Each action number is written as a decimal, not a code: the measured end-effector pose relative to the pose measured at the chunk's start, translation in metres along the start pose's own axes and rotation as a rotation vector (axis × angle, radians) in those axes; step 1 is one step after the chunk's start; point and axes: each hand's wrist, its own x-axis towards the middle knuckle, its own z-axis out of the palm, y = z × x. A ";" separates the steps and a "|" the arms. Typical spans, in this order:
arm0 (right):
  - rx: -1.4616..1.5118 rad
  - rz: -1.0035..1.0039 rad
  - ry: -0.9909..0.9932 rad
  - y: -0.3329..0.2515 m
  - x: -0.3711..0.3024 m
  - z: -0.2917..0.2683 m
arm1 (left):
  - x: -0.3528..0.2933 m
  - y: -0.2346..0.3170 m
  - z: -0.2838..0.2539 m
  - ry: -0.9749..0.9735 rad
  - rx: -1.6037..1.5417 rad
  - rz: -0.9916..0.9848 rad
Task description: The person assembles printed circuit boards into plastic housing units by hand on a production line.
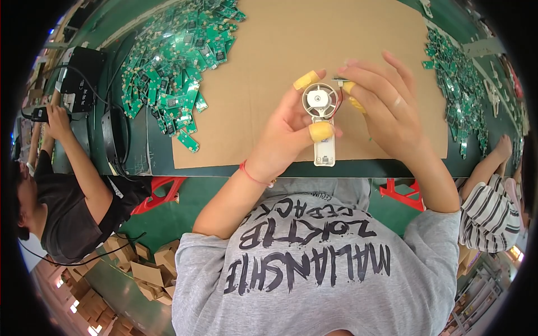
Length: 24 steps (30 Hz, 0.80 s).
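Note:
My left hand (pixel 294 120) is closed around a white plastic handheld fan body (pixel 325 147), its thumb lying across the narrow handle. The round fan head (pixel 319 99) points up, showing a pale motor hub inside a ring. Between the thumb and fingertips of my right hand (pixel 384 95) is a small green circuit board (pixel 338 79) with a white connector, seen nearly edge-on. Thin wires run from beside the fan head toward the board. Yellow wraps cover several fingertips on both hands. The fan is held over the near edge of the brown cardboard sheet (pixel 269 45).
A large heap of green circuit boards (pixel 179 61) lies at the left, and another pile (pixel 457 84) at the right. Beyond the left heap stands a black box-shaped device (pixel 81 78) with cables. People work on both sides; red stools (pixel 159 193) and cardboard boxes (pixel 148 271) are below.

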 end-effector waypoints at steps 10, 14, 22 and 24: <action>0.732 0.558 -0.470 -0.010 0.003 -0.018 | 0.002 -0.008 0.000 0.305 0.690 0.281; 0.953 0.741 -0.144 -0.021 -0.009 0.001 | 0.006 -0.007 0.004 0.296 0.651 0.309; 1.073 0.815 -0.029 -0.030 -0.015 0.011 | 0.010 -0.005 0.003 0.264 0.510 0.311; 1.035 0.807 -0.049 -0.029 -0.015 0.011 | 0.011 -0.007 0.001 0.237 0.449 0.316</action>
